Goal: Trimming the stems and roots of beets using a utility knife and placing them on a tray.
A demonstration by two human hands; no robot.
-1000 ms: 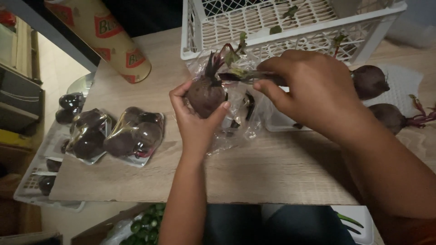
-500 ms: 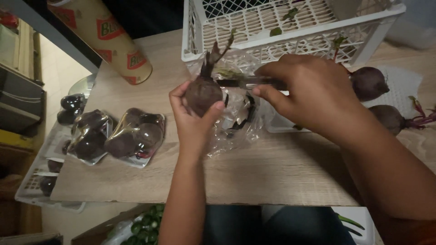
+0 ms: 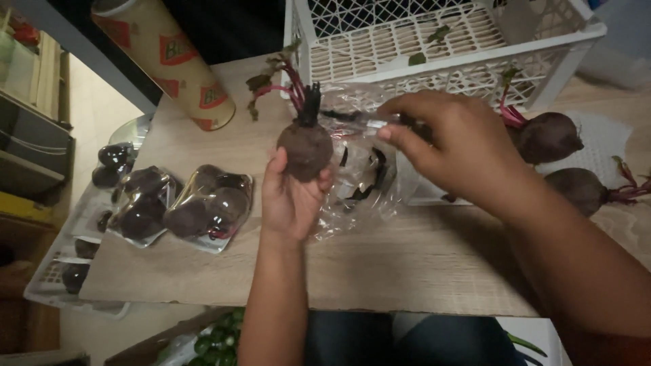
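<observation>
My left hand (image 3: 288, 200) holds a dark round beetroot (image 3: 305, 149) upright above the wooden table (image 3: 407, 271), its red stems and wilted leaves (image 3: 281, 81) pointing away from me. My right hand (image 3: 454, 146) is just right of it, shut on what looks like a small knife (image 3: 363, 122) whose thin silvery blade points left at the base of the stems. A crumpled clear plastic bag (image 3: 359, 186) lies on the table under both hands.
Two sealed bags of beetroots (image 3: 210, 207) (image 3: 139, 203) lie at the left. Two loose beetroots (image 3: 546, 135) (image 3: 583, 190) rest at the right on a white mat. A white lattice crate (image 3: 441, 54) stands behind, a cardboard tube (image 3: 169, 61) at back left, a low tray (image 3: 68, 271) beyond the left edge.
My left hand has raised the beetroot and turned it upright, so its stems now stand clear. My right hand with the blade has drawn slightly to the right.
</observation>
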